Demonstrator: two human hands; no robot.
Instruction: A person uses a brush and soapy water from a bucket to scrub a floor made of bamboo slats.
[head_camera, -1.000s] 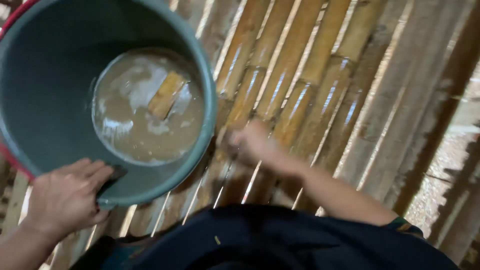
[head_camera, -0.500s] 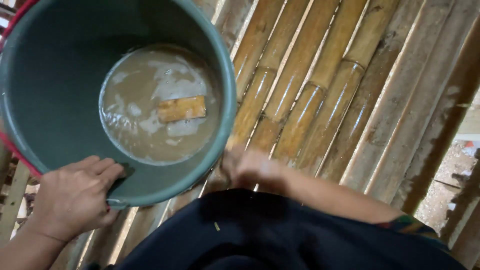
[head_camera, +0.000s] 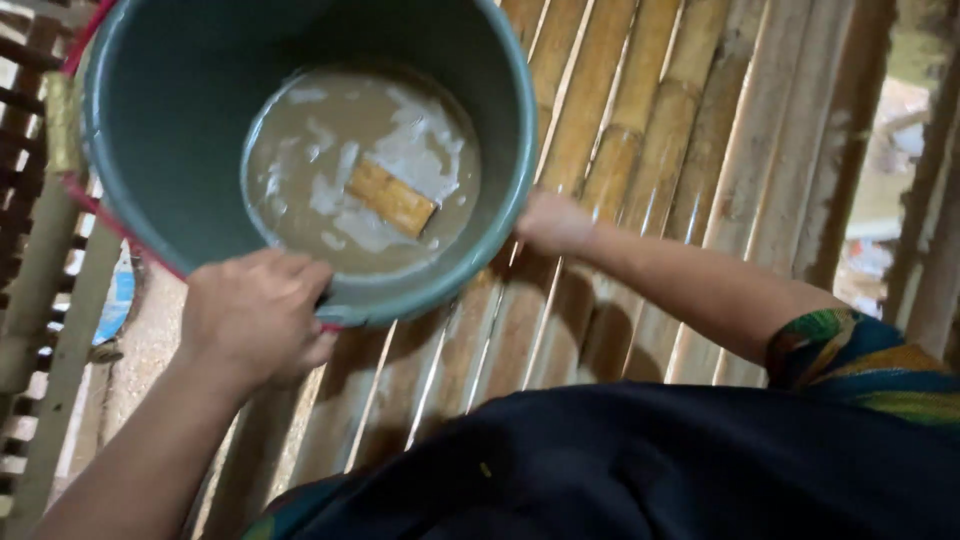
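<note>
A grey-green plastic bucket (head_camera: 180, 130) with a red handle is held over a bamboo floor. Murky brown water with white foam fills its bottom, and a tan rectangular block (head_camera: 390, 197) floats in it. My left hand (head_camera: 255, 315) grips the bucket's near rim, fingers curled over the edge. My right hand (head_camera: 552, 222) presses against the bucket's outer wall at its right side, just under the rim; its fingers are partly hidden behind the bucket.
The floor is made of split bamboo slats (head_camera: 640, 150) with narrow gaps. Wooden rails (head_camera: 50, 250) run along the left, with ground visible below. A dark garment (head_camera: 620, 470) over my lap fills the bottom of the view.
The bucket has shifted to the right and closer. The floating block has turned in the swirling water. My right hand moved up from the floor slats to the bucket's side.
</note>
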